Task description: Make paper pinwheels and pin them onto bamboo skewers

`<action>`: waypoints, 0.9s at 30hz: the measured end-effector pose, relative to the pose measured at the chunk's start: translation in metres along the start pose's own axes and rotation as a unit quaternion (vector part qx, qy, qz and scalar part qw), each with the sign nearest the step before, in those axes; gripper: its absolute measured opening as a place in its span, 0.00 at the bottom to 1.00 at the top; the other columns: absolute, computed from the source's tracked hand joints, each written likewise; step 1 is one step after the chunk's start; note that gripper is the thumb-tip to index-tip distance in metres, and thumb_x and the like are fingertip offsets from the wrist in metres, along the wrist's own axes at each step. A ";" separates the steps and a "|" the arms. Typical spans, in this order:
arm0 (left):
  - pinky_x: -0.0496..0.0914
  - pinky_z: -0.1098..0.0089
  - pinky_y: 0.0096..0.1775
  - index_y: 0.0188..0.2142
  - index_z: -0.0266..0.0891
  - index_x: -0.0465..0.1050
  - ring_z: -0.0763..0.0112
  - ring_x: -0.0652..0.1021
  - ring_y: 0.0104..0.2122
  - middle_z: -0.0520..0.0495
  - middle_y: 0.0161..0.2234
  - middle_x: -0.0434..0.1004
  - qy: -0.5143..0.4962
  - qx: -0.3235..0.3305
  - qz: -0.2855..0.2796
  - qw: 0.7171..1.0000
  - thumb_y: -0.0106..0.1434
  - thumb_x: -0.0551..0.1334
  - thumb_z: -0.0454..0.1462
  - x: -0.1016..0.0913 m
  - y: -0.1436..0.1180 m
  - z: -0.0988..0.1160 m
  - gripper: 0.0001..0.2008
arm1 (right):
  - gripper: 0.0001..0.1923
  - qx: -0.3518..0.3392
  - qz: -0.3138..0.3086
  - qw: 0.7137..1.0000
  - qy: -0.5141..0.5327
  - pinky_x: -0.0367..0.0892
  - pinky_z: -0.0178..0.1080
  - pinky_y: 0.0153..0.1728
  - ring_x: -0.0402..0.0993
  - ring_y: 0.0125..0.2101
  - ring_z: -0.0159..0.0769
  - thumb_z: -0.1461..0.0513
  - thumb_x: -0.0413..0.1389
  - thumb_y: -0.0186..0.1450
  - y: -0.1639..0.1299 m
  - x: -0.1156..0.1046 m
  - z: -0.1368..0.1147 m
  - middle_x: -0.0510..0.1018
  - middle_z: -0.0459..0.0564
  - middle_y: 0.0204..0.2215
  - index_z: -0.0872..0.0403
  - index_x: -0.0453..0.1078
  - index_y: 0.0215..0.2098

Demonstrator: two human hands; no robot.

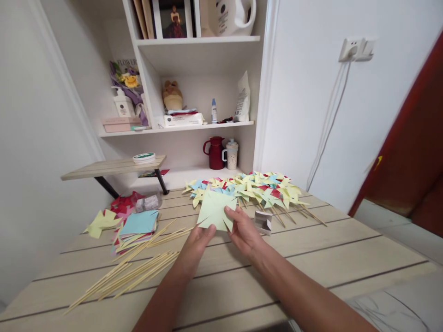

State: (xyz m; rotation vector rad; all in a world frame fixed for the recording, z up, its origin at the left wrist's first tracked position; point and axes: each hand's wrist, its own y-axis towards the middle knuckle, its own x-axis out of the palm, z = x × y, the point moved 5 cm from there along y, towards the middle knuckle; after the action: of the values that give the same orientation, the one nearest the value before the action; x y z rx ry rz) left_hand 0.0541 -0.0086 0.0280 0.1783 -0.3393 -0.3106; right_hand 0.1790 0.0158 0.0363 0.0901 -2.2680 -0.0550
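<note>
A pale green square of paper point(216, 207), slit inward from its corners, is held up above the table between my two hands. My left hand point(200, 240) pinches its lower left edge, thumb on top. On the right side, my right hand point(242, 228) grips the sheet with the thumb over its face; the fingers behind are partly hidden. Just beyond the sheet lies a heap of finished paper pinwheels point(249, 186) in yellow, blue, red and green on sticks. Left of my hands are loose wooden sticks point(138, 272) and a stack of cut paper squares point(138, 226).
A small open box point(263, 222) stands right of my right hand. Folded yellow paper point(102, 223) and a clear container point(148, 203) sit at the left. A raised wooden stand point(114, 167) carries a round tape roll point(144, 158). Behind are a red jug point(216, 153) and a cup point(231, 154).
</note>
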 end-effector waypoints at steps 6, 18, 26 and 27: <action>0.59 0.56 0.63 0.59 0.39 0.70 0.55 0.71 0.59 0.40 0.55 0.76 -0.097 0.019 0.107 0.989 0.62 0.66 0.43 -0.008 0.003 -0.007 0.26 | 0.13 0.027 -0.041 0.997 -0.058 0.72 0.41 0.40 0.78 0.35 0.38 0.59 0.68 0.55 -0.009 0.008 0.011 0.81 0.47 0.34 0.52 0.71 0.36; 0.71 0.57 0.54 0.60 0.35 0.67 0.56 0.80 0.49 0.38 0.52 0.79 -0.234 -0.016 0.135 0.963 0.65 0.62 0.32 -0.026 0.003 0.017 0.24 | 0.06 -0.343 -0.059 0.794 -0.498 0.65 0.42 0.40 0.67 0.38 0.38 0.61 0.60 0.63 -0.031 0.021 -0.033 0.70 0.49 0.38 0.48 0.74 0.40; 0.64 0.57 0.60 0.63 0.39 0.64 0.57 0.73 0.57 0.40 0.57 0.74 -0.239 -0.007 0.091 0.967 0.67 0.60 0.36 -0.016 0.002 0.019 0.25 | 0.06 -0.326 -0.093 0.779 -0.528 0.66 0.40 0.34 0.67 0.35 0.38 0.61 0.60 0.64 -0.032 0.024 -0.024 0.68 0.49 0.36 0.47 0.77 0.40; 0.63 0.57 0.61 0.63 0.38 0.64 0.56 0.72 0.58 0.40 0.58 0.74 -0.243 -0.010 0.085 0.966 0.67 0.60 0.38 -0.015 0.002 0.019 0.25 | 0.06 -0.319 -0.090 0.780 -0.531 0.66 0.39 0.33 0.67 0.35 0.38 0.61 0.60 0.64 -0.031 0.023 -0.023 0.67 0.49 0.35 0.47 0.78 0.39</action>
State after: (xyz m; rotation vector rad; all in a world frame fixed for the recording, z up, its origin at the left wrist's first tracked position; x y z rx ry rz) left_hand 0.0345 -0.0045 0.0411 0.0490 -0.8319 -0.1834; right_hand 0.1836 -0.0168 0.0666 -0.1258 -3.1851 -1.2581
